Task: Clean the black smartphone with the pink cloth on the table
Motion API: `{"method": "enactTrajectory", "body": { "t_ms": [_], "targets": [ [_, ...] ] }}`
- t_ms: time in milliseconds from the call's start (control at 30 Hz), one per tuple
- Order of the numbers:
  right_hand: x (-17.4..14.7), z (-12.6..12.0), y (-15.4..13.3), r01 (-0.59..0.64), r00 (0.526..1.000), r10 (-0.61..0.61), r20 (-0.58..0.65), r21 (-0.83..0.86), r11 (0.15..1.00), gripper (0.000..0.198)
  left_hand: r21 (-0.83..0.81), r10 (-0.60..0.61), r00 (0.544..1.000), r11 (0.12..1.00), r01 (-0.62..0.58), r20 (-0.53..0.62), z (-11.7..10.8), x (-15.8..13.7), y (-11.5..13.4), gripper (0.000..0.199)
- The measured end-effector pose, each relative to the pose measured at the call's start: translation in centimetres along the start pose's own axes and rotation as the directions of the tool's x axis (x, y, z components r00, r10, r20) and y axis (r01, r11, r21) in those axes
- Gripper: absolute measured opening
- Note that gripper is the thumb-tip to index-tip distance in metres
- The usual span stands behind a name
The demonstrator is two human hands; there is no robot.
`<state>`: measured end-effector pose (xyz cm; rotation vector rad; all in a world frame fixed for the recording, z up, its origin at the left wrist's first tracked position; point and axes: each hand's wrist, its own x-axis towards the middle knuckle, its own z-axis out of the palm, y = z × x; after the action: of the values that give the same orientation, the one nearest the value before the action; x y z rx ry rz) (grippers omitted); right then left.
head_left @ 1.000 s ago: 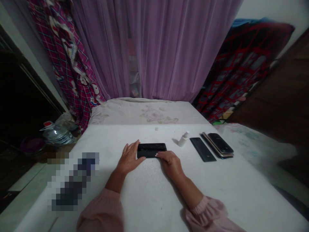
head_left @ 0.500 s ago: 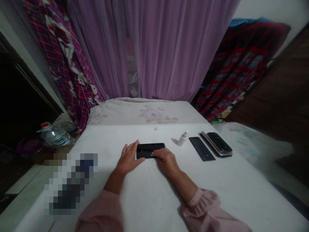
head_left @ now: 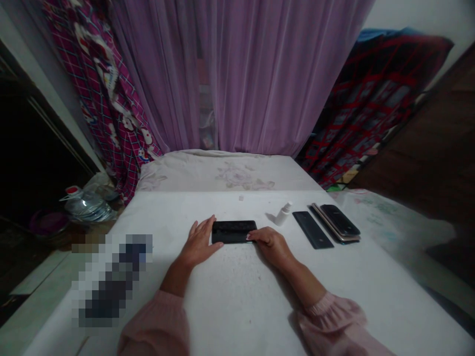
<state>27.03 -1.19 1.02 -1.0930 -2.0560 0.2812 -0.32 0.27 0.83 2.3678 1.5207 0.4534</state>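
Observation:
A black smartphone (head_left: 232, 228) lies flat on the white table, its glossy dark face up and its long side across my view. At its left end, my left hand (head_left: 198, 242) steadies it, fingers at the far corner and thumb at the near corner. My right hand (head_left: 272, 244) is closed, with its fingertips pressed on the phone's lower right part. A small pale spot shows at those fingertips; whether it is a nail or something pinched, I cannot make out.
To the right stand a small white spray bottle (head_left: 284, 213), a dark flat phone (head_left: 312, 230) and a stack of phones (head_left: 339, 220). A blurred-out dark object (head_left: 115, 282) lies on the left. Purple curtains (head_left: 260, 74) hang behind the table (head_left: 230, 306).
My right hand has slid rightward along the phone's near edge, towards its right end. My left hand stays at the left end. The whole view has shifted slightly.

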Motion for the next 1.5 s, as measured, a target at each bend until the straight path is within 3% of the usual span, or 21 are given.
{"method": "enactTrajectory", "body": {
  "t_ms": [167, 300, 400, 500, 567, 667, 833, 967, 1133, 1267, 1500],
  "targets": [
    [1.1, 2.0, -1.6, 0.102, 0.995, -0.102, -0.003, 0.033, 0.994, 0.028, 0.018, -0.013, 1.000, 1.000, 0.013, -0.001, -0.1, 0.0, 0.4, 0.077],
    [3.4, 4.6, -3.1, 0.154, 0.983, -0.164, 0.087, 0.105, 0.982, 0.029, 0.036, 0.000, 1.000, 0.999, 0.001, -0.014, 0.1, 0.0, 0.1, 0.077],
    [4.7, 4.2, -1.8, 0.000, 0.997, -0.004, 0.073, 0.049, 0.999, 0.032, 0.054, 0.012, 0.999, 0.999, -0.011, -0.030, 0.5, 0.0, -0.4, 0.075],
    [4.9, 2.5, 0.5, -0.264, 0.963, 0.257, -0.080, -0.091, 0.960, 0.034, 0.071, 0.021, 0.996, 0.997, -0.015, -0.086, 0.9, 0.1, -0.7, 0.071],
    [4.2, 1.5, 1.4, -0.317, 0.946, 0.305, -0.108, -0.121, 0.941, 0.033, 0.076, 0.005, 0.989, 0.997, 0.007, -0.150, 1.1, 0.3, -0.7, 0.066],
    [1.8, 1.1, 0.9, -0.301, 0.952, 0.292, -0.088, -0.124, 0.945, 0.033, 0.077, -0.047, 0.957, 0.994, 0.072, -0.286, 1.0, 0.5, -0.4, 0.050],
    [-1.9, 1.5, -2.3, -0.137, 0.988, 0.133, -0.076, -0.048, 0.989, 0.035, 0.072, -0.098, 0.903, 0.987, 0.140, -0.418, 0.3, 0.4, 1.2, 0.029],
    [-1.9, 1.4, -3.4, -0.078, 0.989, 0.074, -0.128, -0.023, 0.997, 0.030, 0.085, -0.108, 0.927, 0.985, 0.148, -0.358, 0.7, -0.1, 3.4, 0.033],
    [-0.5, 2.3, -2.5, -0.006, 0.999, 0.007, -0.052, 0.016, 1.000, 0.035, 0.174, -0.171, 0.975, 0.965, 0.194, -0.140, 1.8, -1.0, 6.4, 0.081],
    [2.2, 3.3, -1.1, -0.113, 0.994, 0.112, -0.008, -0.042, 0.993, 0.036, 0.186, -0.195, 0.980, 0.962, 0.198, -0.033, 1.5, -1.2, 7.0, 0.088],
    [8.5, 5.0, 0.8, -0.238, 0.970, 0.242, 0.015, -0.138, 0.961, 0.034, 0.167, -0.208, 0.978, 0.965, 0.203, 0.010, 0.7, -1.0, 7.3, 0.092]
  ]
}}
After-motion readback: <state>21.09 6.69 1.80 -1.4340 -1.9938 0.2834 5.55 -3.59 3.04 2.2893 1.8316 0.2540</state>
